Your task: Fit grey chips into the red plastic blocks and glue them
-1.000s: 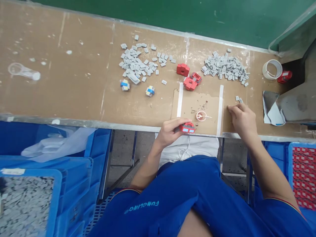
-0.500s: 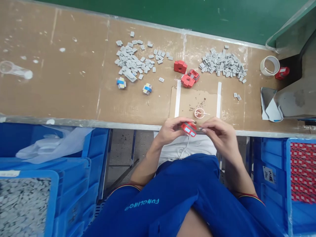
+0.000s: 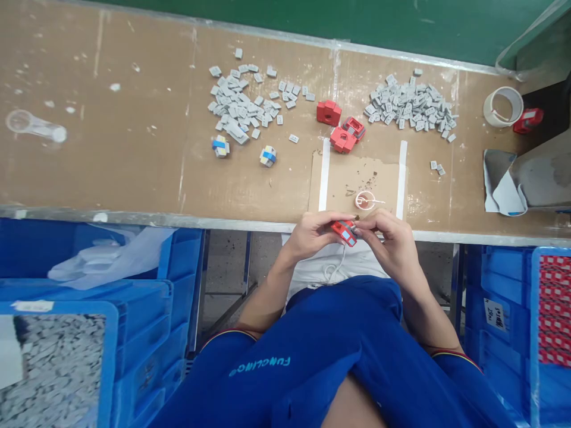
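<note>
Over the table's front edge, my left hand grips a small red toy car with pale window-like panels on the side facing me. My right hand is closed in a pinch at the car's right end. Between its fingertips is a small grey piece, mostly hidden and touching the car. Just beyond my hands stands a small round cup with a thin white stick across it. Several red toy parts lie farther back.
Piles of small grey tiles lie at centre left and right. Two taped bundles sit nearby. A tape roll is at the back right. Blue crates flank me below the table, holding grey parts at left, red at right.
My right hand has moved left, bringing the small grey piece from beside the red toy car up against its right end. My left hand keeps its grip. The view has shifted slightly.
</note>
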A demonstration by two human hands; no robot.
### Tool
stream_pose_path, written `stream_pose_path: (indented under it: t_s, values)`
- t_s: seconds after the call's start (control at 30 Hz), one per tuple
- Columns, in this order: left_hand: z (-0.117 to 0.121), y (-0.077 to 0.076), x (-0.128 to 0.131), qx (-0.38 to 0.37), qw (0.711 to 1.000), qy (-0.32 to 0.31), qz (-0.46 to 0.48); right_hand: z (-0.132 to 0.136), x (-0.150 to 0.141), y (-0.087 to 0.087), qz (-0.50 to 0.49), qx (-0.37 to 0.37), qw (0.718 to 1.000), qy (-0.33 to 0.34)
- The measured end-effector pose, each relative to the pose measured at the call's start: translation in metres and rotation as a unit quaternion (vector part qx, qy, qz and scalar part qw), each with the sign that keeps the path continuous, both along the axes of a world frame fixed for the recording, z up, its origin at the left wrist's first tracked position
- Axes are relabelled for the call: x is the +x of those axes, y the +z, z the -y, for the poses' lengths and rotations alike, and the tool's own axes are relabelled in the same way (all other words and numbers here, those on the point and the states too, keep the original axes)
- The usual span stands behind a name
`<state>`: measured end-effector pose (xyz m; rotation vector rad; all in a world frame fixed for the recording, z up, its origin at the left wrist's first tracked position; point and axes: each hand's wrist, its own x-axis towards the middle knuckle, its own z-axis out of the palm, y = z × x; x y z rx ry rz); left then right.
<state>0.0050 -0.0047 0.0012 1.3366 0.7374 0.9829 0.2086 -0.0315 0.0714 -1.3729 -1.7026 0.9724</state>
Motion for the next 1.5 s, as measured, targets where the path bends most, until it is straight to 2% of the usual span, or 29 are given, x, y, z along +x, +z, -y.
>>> stream_pose_path:
  t_s: [0.2, 0.37, 0.5, 0.63, 0.73, 0.83, 0.93, 1.0, 1.17, 1.5]
  values:
    - [0.002, 0.001, 0.0, 0.047, 0.998, 0.017, -0.027, 0.004, -0.006, 0.009, 0.104, 0.042, 0.993, 0.027]
    - [0.003, 0.0, -0.002, 0.094, 0.993, 0.031, -0.067, 0.019, -0.013, 0.005, 0.158, 0.08, 0.984, 0.009]
    - [0.0, 0.0, -0.005, 0.114, 0.99, 0.016, -0.081, 0.022, -0.011, -0.003, 0.095, 0.068, 0.993, -0.006]
    - [-0.002, -0.001, -0.006, 0.132, 0.99, -0.016, -0.053, 0.013, -0.002, -0.006, 0.024, 0.049, 0.998, 0.01]
    - [-0.001, -0.002, -0.004, 0.091, 0.996, -0.004, -0.021, 0.009, 0.0, -0.008, 0.026, 0.062, 0.997, 0.024]
    - [0.001, -0.002, 0.0, 0.037, 0.999, 0.012, 0.005, 0.009, -0.005, -0.012, 0.034, 0.1, 0.994, -0.014]
    - [0.0, 0.0, 0.001, 0.059, 0.998, 0.033, -0.014, 0.01, -0.01, -0.015, 0.062, 0.143, 0.987, -0.049]
    - [-0.002, 0.001, 0.001, 0.08, 0.995, 0.04, -0.036, 0.008, -0.01, -0.014, 0.081, 0.15, 0.985, -0.03]
    - [-0.004, 0.003, 0.0, 0.069, 0.997, 0.019, -0.016, 0.004, -0.006, -0.008, 0.119, 0.149, 0.981, 0.02]
    - [-0.005, 0.007, -0.003, 0.107, 0.993, 0.014, -0.04, 0.004, -0.008, -0.016, 0.086, 0.12, 0.989, 0.02]
